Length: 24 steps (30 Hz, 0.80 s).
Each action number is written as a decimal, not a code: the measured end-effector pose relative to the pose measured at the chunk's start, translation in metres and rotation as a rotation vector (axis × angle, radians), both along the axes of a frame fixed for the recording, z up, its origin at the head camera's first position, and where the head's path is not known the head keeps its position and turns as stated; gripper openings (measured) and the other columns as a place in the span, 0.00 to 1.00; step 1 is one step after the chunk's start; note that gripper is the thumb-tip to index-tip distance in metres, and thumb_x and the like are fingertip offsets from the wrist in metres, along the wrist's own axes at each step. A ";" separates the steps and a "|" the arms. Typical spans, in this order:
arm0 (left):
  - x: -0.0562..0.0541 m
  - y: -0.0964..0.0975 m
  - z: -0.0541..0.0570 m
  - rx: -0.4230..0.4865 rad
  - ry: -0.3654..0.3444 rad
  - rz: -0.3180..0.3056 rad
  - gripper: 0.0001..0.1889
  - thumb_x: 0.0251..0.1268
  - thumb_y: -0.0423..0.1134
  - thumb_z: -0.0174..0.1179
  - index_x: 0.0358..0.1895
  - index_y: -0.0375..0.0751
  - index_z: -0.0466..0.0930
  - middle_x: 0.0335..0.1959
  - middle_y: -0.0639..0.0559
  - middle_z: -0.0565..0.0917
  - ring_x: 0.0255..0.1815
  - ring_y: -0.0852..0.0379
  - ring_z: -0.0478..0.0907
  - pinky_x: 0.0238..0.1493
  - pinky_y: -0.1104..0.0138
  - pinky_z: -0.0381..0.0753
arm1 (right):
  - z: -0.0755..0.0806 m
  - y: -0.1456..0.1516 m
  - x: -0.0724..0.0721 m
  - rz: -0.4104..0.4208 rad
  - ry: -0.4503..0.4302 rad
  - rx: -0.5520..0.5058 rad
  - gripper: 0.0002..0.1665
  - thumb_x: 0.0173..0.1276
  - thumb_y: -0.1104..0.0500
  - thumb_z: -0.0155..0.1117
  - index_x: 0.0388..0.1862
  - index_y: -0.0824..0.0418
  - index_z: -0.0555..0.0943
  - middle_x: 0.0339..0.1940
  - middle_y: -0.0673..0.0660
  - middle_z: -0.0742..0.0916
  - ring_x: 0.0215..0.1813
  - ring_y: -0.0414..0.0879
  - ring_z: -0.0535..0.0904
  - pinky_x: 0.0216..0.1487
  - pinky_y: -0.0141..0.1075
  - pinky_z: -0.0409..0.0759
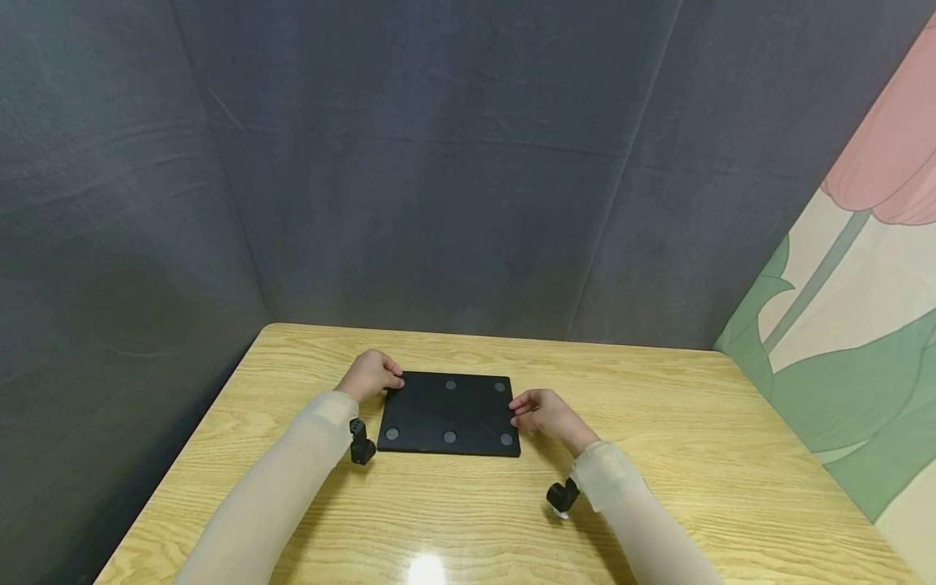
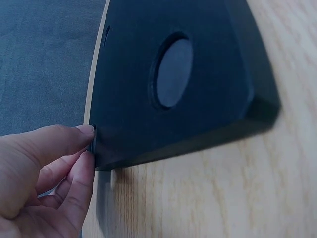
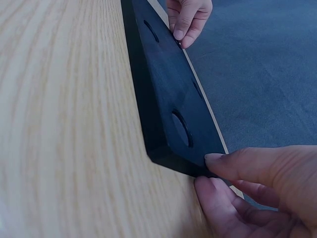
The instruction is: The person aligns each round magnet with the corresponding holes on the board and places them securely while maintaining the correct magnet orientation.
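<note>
A flat black rectangular board [image 1: 448, 410] with several round grey-bottomed recesses lies on the wooden table. My left hand [image 1: 371, 374] pinches its far left corner between thumb and fingers. In the left wrist view, the thumb [image 2: 85, 130] meets the board's corner, and a round recess [image 2: 173, 73] shows nearby. My right hand [image 1: 547, 414] holds the right edge. The right wrist view has the right thumb [image 3: 215, 157] on the upper rim and a finger [image 3: 207, 187] against the side. The board's underside is hidden.
The wood-grain table [image 1: 658, 455] extends around the board, its far edge against a dark grey cloth [image 1: 439, 187]. A wall with a painted flower [image 1: 841, 325] stands at the right. Small black wrist cameras [image 1: 361, 449] hang from both sleeves.
</note>
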<state>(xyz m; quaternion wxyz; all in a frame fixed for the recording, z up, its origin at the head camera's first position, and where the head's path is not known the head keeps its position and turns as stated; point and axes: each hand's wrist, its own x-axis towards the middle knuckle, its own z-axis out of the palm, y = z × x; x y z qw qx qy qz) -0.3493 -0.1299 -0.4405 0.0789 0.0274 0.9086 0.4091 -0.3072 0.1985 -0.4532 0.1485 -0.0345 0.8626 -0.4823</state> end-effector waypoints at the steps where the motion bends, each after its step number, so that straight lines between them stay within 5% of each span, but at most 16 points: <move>1: 0.000 0.000 0.000 0.001 -0.002 -0.001 0.06 0.57 0.33 0.68 0.37 0.36 0.85 0.39 0.46 0.84 0.34 0.54 0.79 0.37 0.63 0.78 | 0.000 0.000 0.000 0.001 0.002 0.000 0.16 0.55 0.76 0.64 0.44 0.72 0.79 0.36 0.60 0.82 0.35 0.44 0.81 0.35 0.31 0.76; 16: 0.002 -0.005 0.014 -0.006 0.011 -0.072 0.07 0.59 0.30 0.64 0.40 0.34 0.85 0.39 0.45 0.85 0.36 0.54 0.79 0.38 0.65 0.77 | 0.001 0.004 0.003 0.029 0.009 -0.002 0.15 0.57 0.75 0.62 0.45 0.73 0.79 0.35 0.60 0.83 0.34 0.44 0.81 0.34 0.31 0.76; 24: 0.002 -0.025 0.032 0.011 0.041 -0.119 0.13 0.67 0.34 0.57 0.50 0.33 0.81 0.43 0.44 0.83 0.44 0.47 0.80 0.43 0.60 0.78 | 0.030 0.009 0.002 0.036 0.070 0.022 0.14 0.69 0.67 0.58 0.50 0.74 0.77 0.40 0.62 0.81 0.35 0.49 0.80 0.38 0.40 0.81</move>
